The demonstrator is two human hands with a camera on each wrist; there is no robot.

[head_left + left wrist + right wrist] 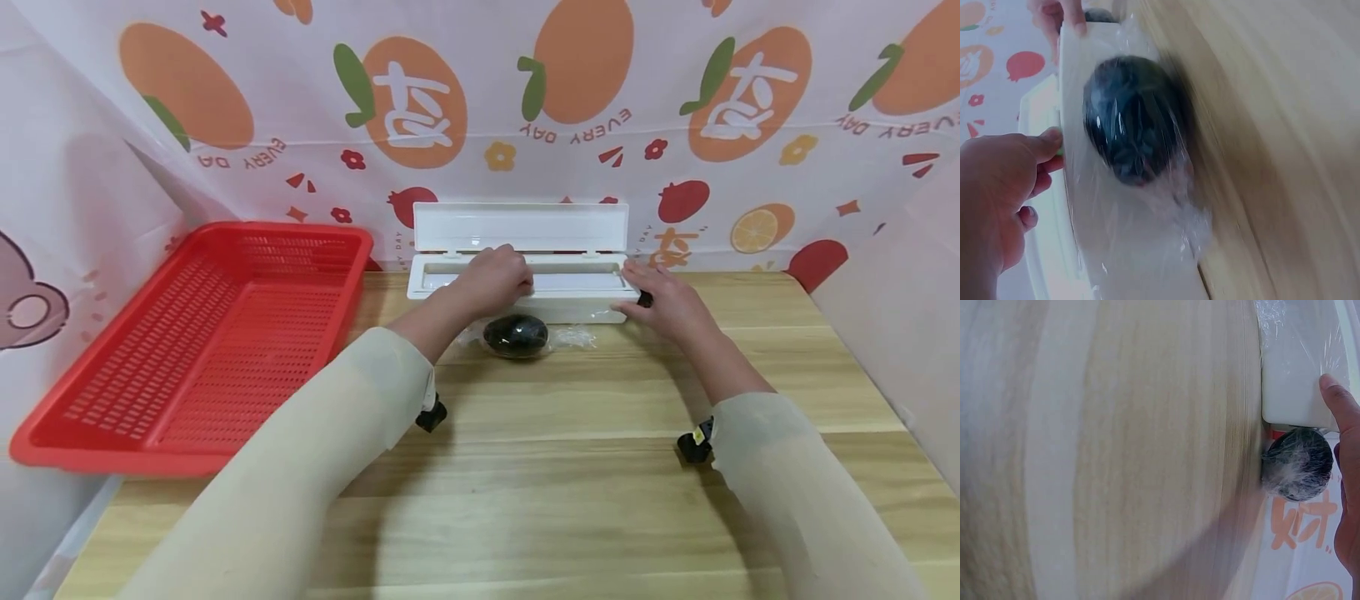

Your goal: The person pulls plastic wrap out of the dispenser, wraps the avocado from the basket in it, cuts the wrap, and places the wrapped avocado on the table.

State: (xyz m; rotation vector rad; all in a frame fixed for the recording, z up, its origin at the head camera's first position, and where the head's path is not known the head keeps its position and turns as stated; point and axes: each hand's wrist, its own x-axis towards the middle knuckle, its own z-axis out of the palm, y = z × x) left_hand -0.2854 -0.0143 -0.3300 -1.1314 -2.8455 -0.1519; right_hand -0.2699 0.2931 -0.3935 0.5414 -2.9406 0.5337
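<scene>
A long white cling film dispenser (570,310) stands at the back of the table with its lid (521,227) raised. My left hand (491,283) is over its front edge; in the left wrist view the thumb and finger pinch a small green slide cutter (1060,152), mostly hidden by the fingertips. My right hand (667,302) grips the dispenser's right end, thumb on the front wall. A dark, glossy oval fruit (516,335) lies in front of the dispenser, covered by clear film (1175,212) that spreads over the front wall.
Another dark, film-wrapped round thing (1300,464) sits by the dispenser's right end, under my right hand. A red perforated plastic basket (341,333) stands on the left. A fruit-printed curtain (480,167) hangs behind the wooden table (540,500).
</scene>
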